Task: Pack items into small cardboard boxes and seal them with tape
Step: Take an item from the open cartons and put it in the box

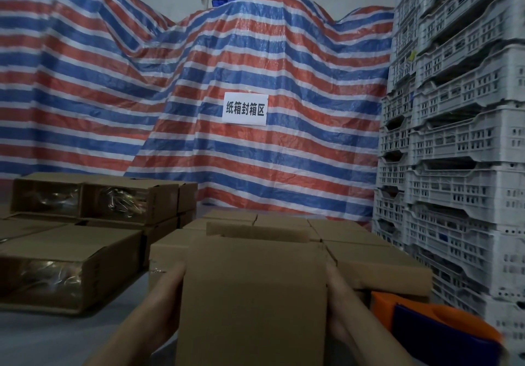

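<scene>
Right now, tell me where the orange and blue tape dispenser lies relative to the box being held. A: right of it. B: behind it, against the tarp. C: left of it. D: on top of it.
A: the tape dispenser lies low at the right, beside the right hand gripping the box.

white paper sign (245, 108) reading 纸箱封箱区, stuck on the red, white and blue striped tarpaulin (284, 167)

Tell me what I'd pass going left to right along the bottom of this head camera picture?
Window-fronted cartons → left hand → held cardboard box → right hand → orange and blue tape dispenser → stacked grey plastic crates.
</scene>
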